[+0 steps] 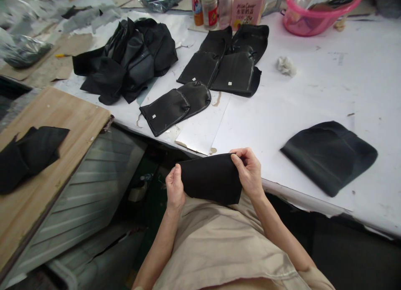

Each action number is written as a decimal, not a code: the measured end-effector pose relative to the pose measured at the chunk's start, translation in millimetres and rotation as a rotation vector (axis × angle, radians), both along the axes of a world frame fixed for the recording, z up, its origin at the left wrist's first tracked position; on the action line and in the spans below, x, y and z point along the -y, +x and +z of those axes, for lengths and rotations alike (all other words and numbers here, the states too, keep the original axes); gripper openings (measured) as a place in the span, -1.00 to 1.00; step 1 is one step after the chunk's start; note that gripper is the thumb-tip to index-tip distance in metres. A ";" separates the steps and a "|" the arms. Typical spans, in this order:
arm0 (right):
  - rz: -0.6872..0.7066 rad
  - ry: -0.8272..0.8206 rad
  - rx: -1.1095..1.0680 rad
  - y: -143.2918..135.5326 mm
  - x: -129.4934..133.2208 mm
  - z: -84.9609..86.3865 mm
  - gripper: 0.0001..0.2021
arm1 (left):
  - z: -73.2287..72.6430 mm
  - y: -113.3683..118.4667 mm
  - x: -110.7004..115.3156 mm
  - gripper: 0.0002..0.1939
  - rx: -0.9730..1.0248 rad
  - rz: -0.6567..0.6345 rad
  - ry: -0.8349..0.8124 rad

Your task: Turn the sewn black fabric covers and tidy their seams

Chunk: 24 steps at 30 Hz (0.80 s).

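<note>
Between my two hands a black fabric piece (209, 177) is stretched out, just in front of the table edge and above my lap. My left hand (174, 187) pinches its left end, thumb on top. At the upper right corner my right hand (249, 171) grips it between thumb and curled fingers. On the table beyond lie black sewn pieces (166, 110) with small white tags, some stacked in pairs. A folded black piece (330, 156) lies flat to the right.
A heap of black material (131, 58) sits at the back left. More black cloth (29, 154) lies on a wooden board (72, 127). Toward the back stand a pink basket (322, 21), a pink box (247, 8) and a glass jar (209, 10). Crumpled white tissue (285, 66) lies nearby.
</note>
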State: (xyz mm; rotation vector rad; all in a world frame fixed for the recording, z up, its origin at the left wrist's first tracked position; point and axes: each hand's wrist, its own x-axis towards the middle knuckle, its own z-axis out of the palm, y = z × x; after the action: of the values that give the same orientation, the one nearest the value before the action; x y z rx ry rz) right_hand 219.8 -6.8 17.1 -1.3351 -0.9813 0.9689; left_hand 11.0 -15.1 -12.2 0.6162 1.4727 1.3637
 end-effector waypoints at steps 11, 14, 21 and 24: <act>-0.014 0.002 0.017 -1.5 -2.0 4.6 -0.82 | 1.6 -4.2 -3.3 -0.68 0.036 -0.023 0.003; 0.011 0.004 0.010 0.4 -2.5 6.8 -0.83 | 3.1 -7.1 -4.8 -0.70 0.029 -0.082 0.032; 0.007 0.038 0.018 -0.6 -4.5 10.8 -0.83 | -3.9 -14.3 -2.6 -0.63 0.006 -0.056 0.035; 0.041 0.062 0.059 -0.4 -4.3 13.0 -0.84 | -3.5 -23.7 -3.0 -0.60 -0.212 -0.149 0.036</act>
State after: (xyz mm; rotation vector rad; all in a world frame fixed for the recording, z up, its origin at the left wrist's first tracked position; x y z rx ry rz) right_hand 219.4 -2.5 30.1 -1.3018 -1.0790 0.9272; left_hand -12.7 -12.1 -15.8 0.8977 1.5384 1.2408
